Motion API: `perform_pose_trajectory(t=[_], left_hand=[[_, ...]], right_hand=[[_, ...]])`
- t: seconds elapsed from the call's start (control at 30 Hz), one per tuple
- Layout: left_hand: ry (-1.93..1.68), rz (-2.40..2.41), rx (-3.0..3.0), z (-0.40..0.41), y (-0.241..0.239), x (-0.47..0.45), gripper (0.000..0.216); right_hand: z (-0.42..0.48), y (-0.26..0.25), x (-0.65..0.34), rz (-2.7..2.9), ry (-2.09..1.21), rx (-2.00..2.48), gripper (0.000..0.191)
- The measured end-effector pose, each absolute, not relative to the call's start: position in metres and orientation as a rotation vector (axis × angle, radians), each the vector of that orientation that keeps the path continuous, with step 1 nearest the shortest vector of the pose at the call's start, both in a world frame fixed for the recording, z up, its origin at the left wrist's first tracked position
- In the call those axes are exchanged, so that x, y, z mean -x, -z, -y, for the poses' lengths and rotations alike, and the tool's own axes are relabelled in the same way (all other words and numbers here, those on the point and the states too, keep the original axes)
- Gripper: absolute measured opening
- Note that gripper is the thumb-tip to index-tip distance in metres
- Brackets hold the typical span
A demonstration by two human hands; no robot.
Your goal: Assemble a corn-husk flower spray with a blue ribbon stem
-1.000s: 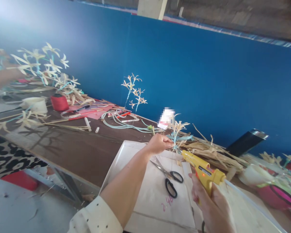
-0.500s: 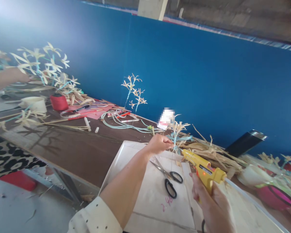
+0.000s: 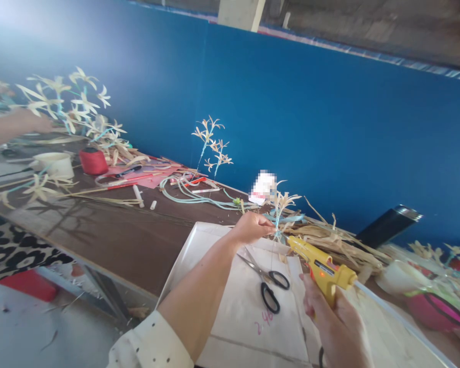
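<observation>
Blue-wrapped flower stem is pinched upright by the left hand, near the far rim of the white tray; yellow glue gun is gripped in the right hand, nozzle close to the stem's base. Fingertips could be burnt if the nozzle slips. Scissors in the tray could be knocked by a lowered wrist. Room is limited by husk strips behind; more is left on the brown surface leftward.

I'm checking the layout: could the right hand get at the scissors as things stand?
Probably not straight away: the right hand is wrapped around the yellow glue gun. Otherwise, the scissors lie close by, and the way to them looks mostly free.
</observation>
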State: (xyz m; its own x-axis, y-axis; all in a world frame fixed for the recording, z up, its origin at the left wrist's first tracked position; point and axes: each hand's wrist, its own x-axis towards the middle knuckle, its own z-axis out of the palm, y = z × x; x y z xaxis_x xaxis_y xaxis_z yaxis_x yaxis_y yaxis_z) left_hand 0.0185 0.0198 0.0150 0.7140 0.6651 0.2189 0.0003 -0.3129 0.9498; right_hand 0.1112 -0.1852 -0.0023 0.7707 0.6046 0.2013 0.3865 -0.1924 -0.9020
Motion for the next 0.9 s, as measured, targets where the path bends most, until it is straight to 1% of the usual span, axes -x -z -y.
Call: perform_pose_trajectory(t=[0.2, 0.53, 0.9], left_hand=[[-0.719, -0.521, -1.762, -0.0203, -0.0152, -0.0183, 0.039], [-0.718, -0.545, -1.774, -0.0170, -0.0213, -0.0143, 0.032], [-0.711, -0.551, -1.798, -0.0179, -0.0213, -0.0141, 0.037]], right_hand=[[0.1859, 0.0035, -0.1093, 0.764, -0.256, 1.793, 0.043], [0.1861, 0.0048, -0.1082, 0.740, -0.275, 1.768, 0.043], [0.1879, 0.0027, -0.1071, 0.794, -0.323, 1.800, 0.044]])
